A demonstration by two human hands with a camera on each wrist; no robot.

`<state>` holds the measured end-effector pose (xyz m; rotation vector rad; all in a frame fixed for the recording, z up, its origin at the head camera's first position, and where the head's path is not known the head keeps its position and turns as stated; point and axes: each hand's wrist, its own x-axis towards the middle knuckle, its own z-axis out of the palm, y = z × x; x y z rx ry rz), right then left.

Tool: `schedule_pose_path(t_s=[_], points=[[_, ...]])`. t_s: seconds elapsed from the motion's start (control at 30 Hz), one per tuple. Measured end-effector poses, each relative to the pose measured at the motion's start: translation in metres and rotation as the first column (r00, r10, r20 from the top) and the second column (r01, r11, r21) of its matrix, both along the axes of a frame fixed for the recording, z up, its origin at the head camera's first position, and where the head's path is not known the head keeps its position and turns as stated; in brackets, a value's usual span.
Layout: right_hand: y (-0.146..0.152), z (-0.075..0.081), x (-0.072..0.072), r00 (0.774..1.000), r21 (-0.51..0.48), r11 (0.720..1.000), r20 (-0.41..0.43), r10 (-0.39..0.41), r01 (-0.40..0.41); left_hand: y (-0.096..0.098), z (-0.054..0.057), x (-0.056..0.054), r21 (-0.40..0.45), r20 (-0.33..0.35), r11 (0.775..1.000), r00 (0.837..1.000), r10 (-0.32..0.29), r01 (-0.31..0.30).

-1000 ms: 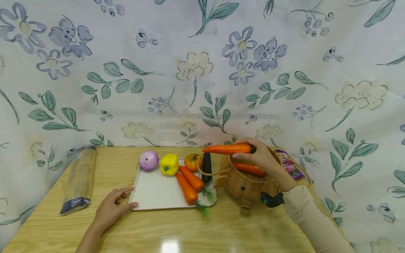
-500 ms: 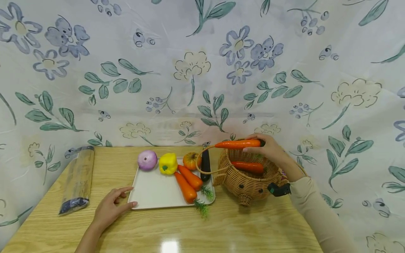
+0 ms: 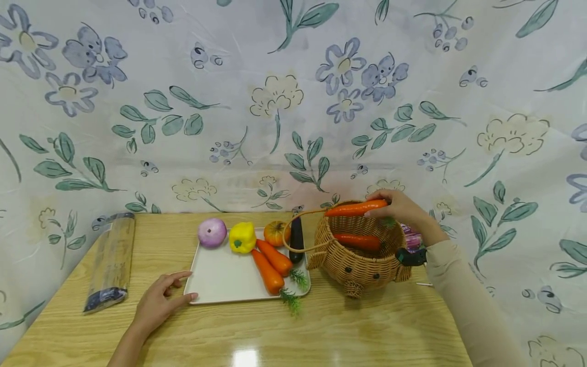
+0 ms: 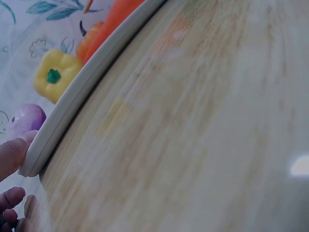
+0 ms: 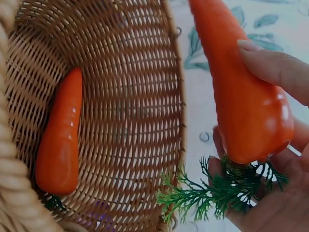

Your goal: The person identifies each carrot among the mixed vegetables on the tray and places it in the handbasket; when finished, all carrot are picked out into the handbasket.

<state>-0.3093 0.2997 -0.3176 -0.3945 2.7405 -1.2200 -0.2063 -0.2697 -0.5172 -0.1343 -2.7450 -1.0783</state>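
Observation:
My right hand [image 3: 401, 208] grips a carrot [image 3: 355, 208] near its thick end, above the back of a wicker basket [image 3: 367, 270]. In the right wrist view, green fronds [image 5: 212, 193] hang from that carrot, beside the basket rim. Another carrot [image 5: 60, 140] lies inside the basket. At the left edge of a white tray [image 3: 220, 280] rests my left hand [image 3: 156, 303], its thumb touching the rim and its fingers spread. The tray bears a purple onion [image 3: 212, 233], a yellow bell pepper [image 3: 242, 238], a small pumpkin [image 3: 275, 233], an eggplant [image 3: 297, 242] and two carrots [image 3: 267, 272].
A long clear plastic package [image 3: 111, 262] lies on the wooden table [image 3: 284, 336] at the left. Partly hidden behind the basket is a purple packet [image 3: 411, 237]. The basket's looped handle [image 3: 293, 248] sticks out over the tray's right end. A floral cloth [image 3: 275, 168] hangs behind.
My right hand has moved right and slightly back with the carrot, from over the basket's left side toward its back rim. The left hand stays at the tray edge.

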Motion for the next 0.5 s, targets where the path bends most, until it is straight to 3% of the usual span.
schedule_pose_path(t_s=[0.3, 0.5], points=[[0.0059, 0.0049, -0.0041, 0.998, 0.064, 0.998, 0.058, -0.008, 0.005, -0.0003, -0.0001, -0.0006, 0.002, 0.026, 1.0, 1.0, -0.003, 0.003], [0.004, 0.0052, -0.0102, 0.998, 0.182, 0.983, 0.067, 0.019, -0.031, -0.0008, -0.0009, -0.0007, 0.003, 0.031, 1.0, 1.0, -0.004, 0.004]])
